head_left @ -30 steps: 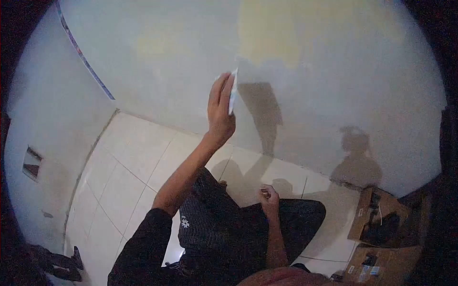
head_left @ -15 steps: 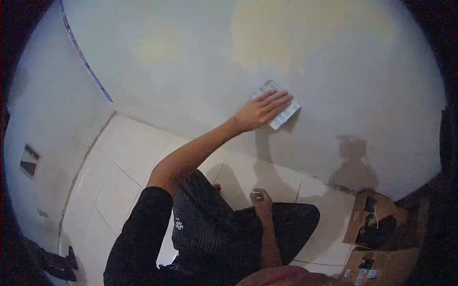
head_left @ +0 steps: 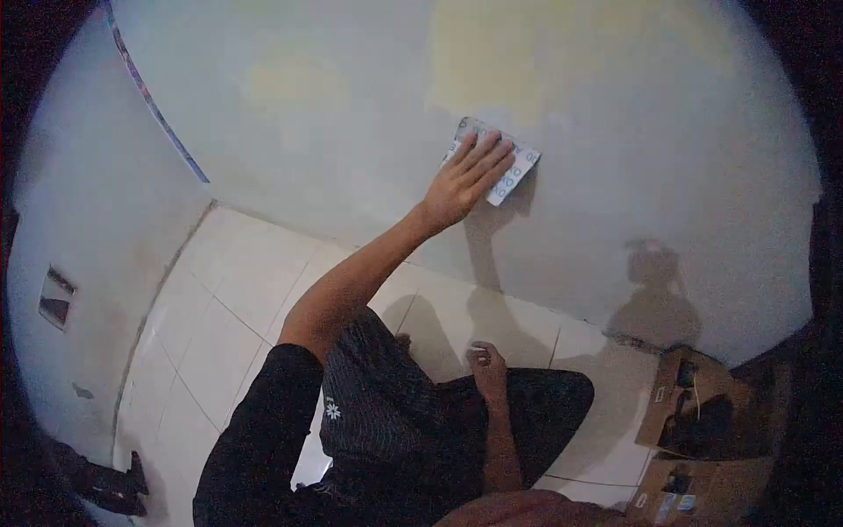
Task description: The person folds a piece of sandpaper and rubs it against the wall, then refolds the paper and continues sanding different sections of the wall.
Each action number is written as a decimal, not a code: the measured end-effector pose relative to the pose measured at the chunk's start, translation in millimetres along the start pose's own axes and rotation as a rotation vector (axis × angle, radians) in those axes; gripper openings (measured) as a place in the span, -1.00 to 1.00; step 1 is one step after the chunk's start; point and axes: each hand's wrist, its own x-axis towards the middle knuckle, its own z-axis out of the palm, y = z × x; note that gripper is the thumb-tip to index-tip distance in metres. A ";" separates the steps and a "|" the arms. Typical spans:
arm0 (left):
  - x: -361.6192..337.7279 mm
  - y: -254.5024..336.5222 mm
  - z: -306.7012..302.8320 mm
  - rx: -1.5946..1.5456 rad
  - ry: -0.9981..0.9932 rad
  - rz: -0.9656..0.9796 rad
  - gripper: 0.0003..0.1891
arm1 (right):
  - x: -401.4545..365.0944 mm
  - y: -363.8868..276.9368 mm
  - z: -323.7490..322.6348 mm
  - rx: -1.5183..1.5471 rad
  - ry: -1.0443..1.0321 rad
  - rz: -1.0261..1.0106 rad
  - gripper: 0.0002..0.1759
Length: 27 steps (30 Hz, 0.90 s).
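My left hand [head_left: 464,180] lies with extended fingers over a printed sandpaper sheet [head_left: 511,180], holding it against the pale wall [head_left: 351,158]. Repeated blue-grey marks cover the sheet's white back; its underside is hidden. Just above it is a yellow patch [head_left: 483,66] on the wall. My right hand [head_left: 486,362] is down by my bent leg [head_left: 544,404], its fingers curled. A small whitish spot shows at those fingers, too small to name.
White floor tiles [head_left: 228,281] meet the wall below the sheet. At the lower right stand open cardboard boxes [head_left: 654,422] with dark things inside. A dark object [head_left: 105,479] lies at the lower left. A patterned strip [head_left: 158,110] runs down the wall corner.
My left hand and the sandpaper sheet have slid up and slightly left on the wall, closer to the yellow patch. My right hand stays almost in place.
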 end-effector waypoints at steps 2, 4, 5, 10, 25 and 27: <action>-5.4 5.9 5.0 0.003 -0.035 0.000 -0.48 | -1.3 -2.0 -1.5 0.049 -0.015 0.035 -0.66; -5.6 5.0 3.1 0.024 -0.098 0.000 -0.43 | 1.0 -0.9 -1.0 0.091 -0.036 0.061 -0.65; -6.4 5.7 5.3 0.025 -0.107 -0.003 -0.43 | 0.0 3.0 1.0 0.075 -0.034 0.059 -0.65; 11.6 -8.5 -4.1 0.106 0.049 -0.093 -0.44 | 2.8 18.2 3.5 0.046 -0.046 0.036 -0.64; -46.2 31.6 31.2 -0.028 -0.114 -0.238 -0.41 | 2.7 15.1 2.4 0.076 -0.031 0.045 -0.67; -51.6 41.3 35.0 -0.034 -0.140 -0.288 -0.39 | 3.1 13.2 -0.1 0.039 -0.038 0.074 -0.67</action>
